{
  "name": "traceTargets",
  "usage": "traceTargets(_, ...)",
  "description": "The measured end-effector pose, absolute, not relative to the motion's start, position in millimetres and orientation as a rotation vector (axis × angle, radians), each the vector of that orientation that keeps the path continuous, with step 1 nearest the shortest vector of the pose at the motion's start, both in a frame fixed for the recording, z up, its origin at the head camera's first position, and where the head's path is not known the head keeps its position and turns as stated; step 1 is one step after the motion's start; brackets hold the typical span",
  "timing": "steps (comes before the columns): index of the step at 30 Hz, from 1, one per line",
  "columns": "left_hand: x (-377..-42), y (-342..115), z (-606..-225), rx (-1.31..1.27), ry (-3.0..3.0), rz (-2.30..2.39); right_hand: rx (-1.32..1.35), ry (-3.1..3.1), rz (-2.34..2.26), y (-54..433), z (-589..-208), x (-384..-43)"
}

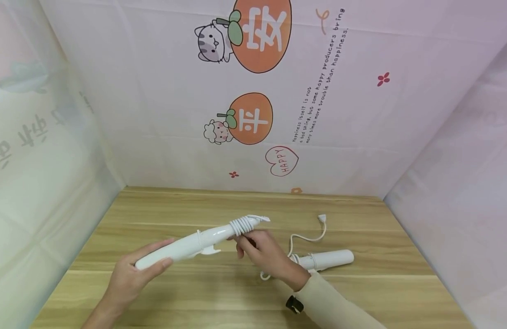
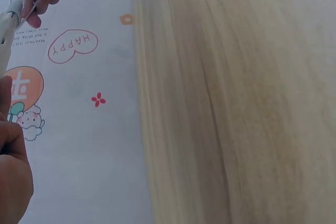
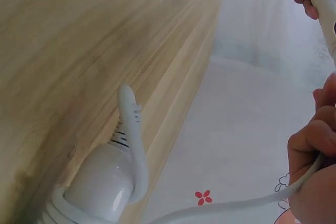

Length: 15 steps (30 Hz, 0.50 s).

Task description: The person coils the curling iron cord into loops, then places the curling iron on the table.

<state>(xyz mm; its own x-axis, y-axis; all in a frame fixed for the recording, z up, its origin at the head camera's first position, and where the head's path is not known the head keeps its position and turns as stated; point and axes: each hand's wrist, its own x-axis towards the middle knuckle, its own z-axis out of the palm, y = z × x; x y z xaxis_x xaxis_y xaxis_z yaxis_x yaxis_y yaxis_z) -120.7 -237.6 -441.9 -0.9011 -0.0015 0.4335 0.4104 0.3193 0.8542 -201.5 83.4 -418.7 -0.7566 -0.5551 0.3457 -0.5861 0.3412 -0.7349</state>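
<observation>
In the head view my left hand (image 1: pixel 131 274) grips the thick end of a white curling iron (image 1: pixel 179 247), raised above the table and tilted up to the right. A small lever (image 1: pixel 210 250) sticks out from its underside. White cord (image 1: pixel 242 225) is coiled several times around its narrower end. Just below those coils is my right hand (image 1: pixel 263 253). The right wrist view shows its fingers curled round a stretch of the cord (image 3: pixel 231 206), which runs to the coils at the handle end (image 3: pixel 102 179). The cord's plug cannot be made out clearly.
A second white curling iron (image 1: pixel 329 259) lies on the wooden table (image 1: pixel 187 297), right of my right forearm and partly hidden by it. Its cord curves back to a plug (image 1: pixel 322 218). Printed cloth walls (image 1: pixel 167 91) enclose the table's back and sides.
</observation>
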Motion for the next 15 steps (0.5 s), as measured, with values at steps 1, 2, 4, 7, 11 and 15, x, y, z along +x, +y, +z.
traceTargets(1, -121.0, -236.7, -441.7, -0.352, -2.235, -1.598, 1.073, -2.544, 1.393, 83.2, -418.2, -201.0)
traceTargets(2, -121.1, -235.9, -441.4, -0.335, -2.240, -1.585, 1.063, -2.545, 1.367, 83.3, -417.7, -200.5)
traceTargets(4, -121.5, -234.8, -440.4, -0.295, -2.261, -1.561, 1.059, -2.541, 1.304, 84.0, -417.0, -200.0)
traceTargets(7, -121.6, -234.6, -438.1, -0.218, -2.299, -1.531, 1.091, -2.508, 1.195, 85.4, -417.1, -201.1)
traceTargets(11, -122.1, -236.0, -433.7, -0.159, -2.319, -1.509, 1.117, -2.484, 1.103, 87.4, -416.4, -202.3)
traceTargets(15, -122.7, -238.8, -429.1, -0.136, -2.308, -1.486, 1.127, -2.485, 1.062, 89.6, -413.6, -202.1)
